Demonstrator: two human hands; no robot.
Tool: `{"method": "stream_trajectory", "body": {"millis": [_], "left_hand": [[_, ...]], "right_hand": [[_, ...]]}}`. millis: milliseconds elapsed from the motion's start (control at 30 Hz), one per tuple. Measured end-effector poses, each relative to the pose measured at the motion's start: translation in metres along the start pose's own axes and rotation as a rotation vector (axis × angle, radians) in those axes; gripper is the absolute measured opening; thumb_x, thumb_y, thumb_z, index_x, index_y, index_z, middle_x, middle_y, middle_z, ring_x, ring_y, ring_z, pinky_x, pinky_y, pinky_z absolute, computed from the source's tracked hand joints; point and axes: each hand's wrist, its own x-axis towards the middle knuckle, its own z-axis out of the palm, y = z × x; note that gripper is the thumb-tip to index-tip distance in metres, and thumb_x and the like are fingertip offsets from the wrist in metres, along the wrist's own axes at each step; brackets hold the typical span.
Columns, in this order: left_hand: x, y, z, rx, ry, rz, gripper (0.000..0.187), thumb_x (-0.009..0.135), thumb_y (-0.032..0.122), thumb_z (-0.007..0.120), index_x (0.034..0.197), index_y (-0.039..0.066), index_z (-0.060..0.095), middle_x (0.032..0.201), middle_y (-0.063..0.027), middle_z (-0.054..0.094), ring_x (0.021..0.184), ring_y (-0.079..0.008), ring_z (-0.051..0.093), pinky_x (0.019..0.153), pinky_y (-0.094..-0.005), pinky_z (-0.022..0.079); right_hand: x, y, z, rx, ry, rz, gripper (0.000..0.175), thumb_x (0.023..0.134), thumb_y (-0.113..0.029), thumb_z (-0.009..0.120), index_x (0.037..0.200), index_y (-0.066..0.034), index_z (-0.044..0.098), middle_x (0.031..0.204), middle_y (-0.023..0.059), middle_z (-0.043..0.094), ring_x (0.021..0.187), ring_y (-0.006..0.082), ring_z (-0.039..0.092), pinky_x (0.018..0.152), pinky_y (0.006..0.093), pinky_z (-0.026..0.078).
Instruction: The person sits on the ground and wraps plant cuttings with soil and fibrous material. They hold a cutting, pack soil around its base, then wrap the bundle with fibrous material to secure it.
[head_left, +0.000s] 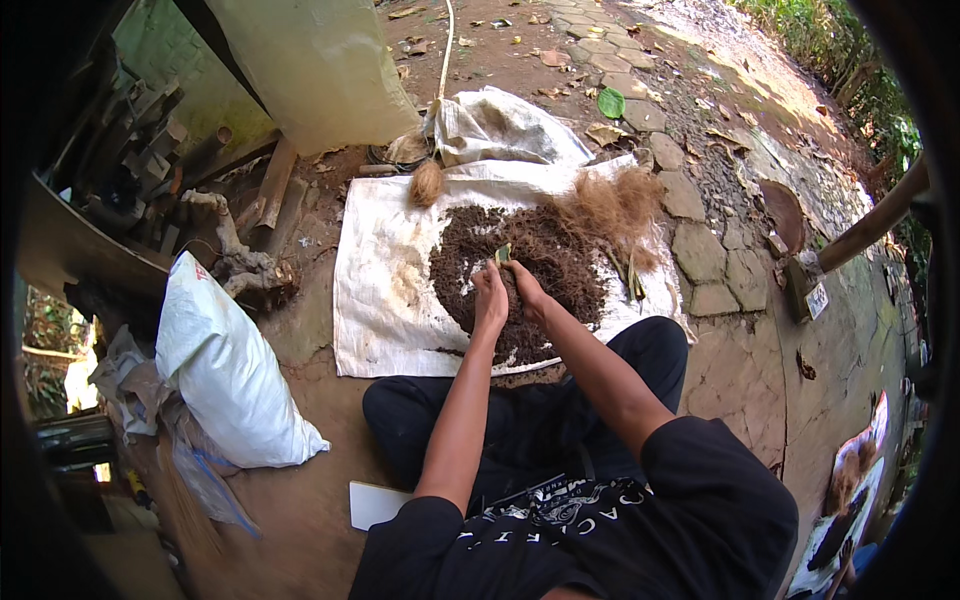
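Note:
Both hands meet over a round bed of dark soil (459, 251) mixed with brown fibres, spread on a white woven sack (379, 300). My left hand (491, 294) and my right hand (527, 288) pinch a small green and pale yellow strip (503, 253), possibly a folded piece of leaf or stem. Fingers partly hide its lower end. A loose heap of coconut-like fibre (619, 199) lies at the sack's far right. Below that heap are several thin leaf strips (634, 283). A compact fibre ball (426, 184) rests at the far left edge.
A full white sack (229, 375) stands at left, near a gnarled piece of wood (232, 244) and stacked timber. A crumpled sack (510, 127) lies beyond the soil. A white flat object (376, 505) is beside my left knee. Another person's hand (846, 559) shows at lower right.

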Motion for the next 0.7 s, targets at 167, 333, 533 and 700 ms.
{"method": "stream_trajectory", "body": {"millis": [167,333,533,700], "left_hand": [[0.014,0.004,0.014,-0.009,0.112,0.087,0.085,0.095,0.074,0.017,0.114,-0.003,0.046,0.114,-0.0256,0.045,0.114,-0.0383,0.046,0.102,-0.0495,0.037],[-0.007,-0.004,0.012,0.099,0.274,0.567,0.060,0.104,0.050,0.032,0.112,-0.003,0.060,0.120,-0.0236,0.051,0.117,-0.0390,0.049,0.105,-0.0479,0.037],[-0.037,0.010,0.011,0.581,0.259,1.292,0.028,0.095,0.025,0.055,0.116,0.008,0.065,0.126,-0.0073,0.061,0.128,-0.0246,0.051,0.116,-0.0517,0.027],[-0.027,0.028,0.032,0.674,0.015,1.543,0.027,0.088,0.021,0.062,0.109,0.006,0.071,0.117,-0.0096,0.068,0.116,-0.0252,0.061,0.110,-0.0462,0.037]], "right_hand": [[0.002,-0.005,-0.020,0.205,-0.020,0.123,0.043,0.098,-0.042,0.038,0.105,-0.0090,0.065,0.096,0.0076,0.070,0.086,0.0236,0.066,0.084,0.0400,0.052],[0.000,-0.009,-0.028,0.596,-0.059,0.207,0.048,0.096,-0.047,0.037,0.100,-0.0072,0.064,0.097,0.0100,0.069,0.089,0.0291,0.066,0.089,0.0451,0.053],[-0.021,-0.013,-0.040,0.691,-0.009,0.183,0.041,0.100,-0.044,0.040,0.090,-0.0114,0.063,0.085,0.0061,0.067,0.079,0.0231,0.066,0.073,0.0370,0.057],[-0.008,-0.002,-0.067,0.876,-0.267,0.037,0.037,0.099,-0.044,0.046,0.085,-0.0133,0.061,0.078,0.0036,0.065,0.071,0.0196,0.064,0.066,0.0342,0.056]]}}
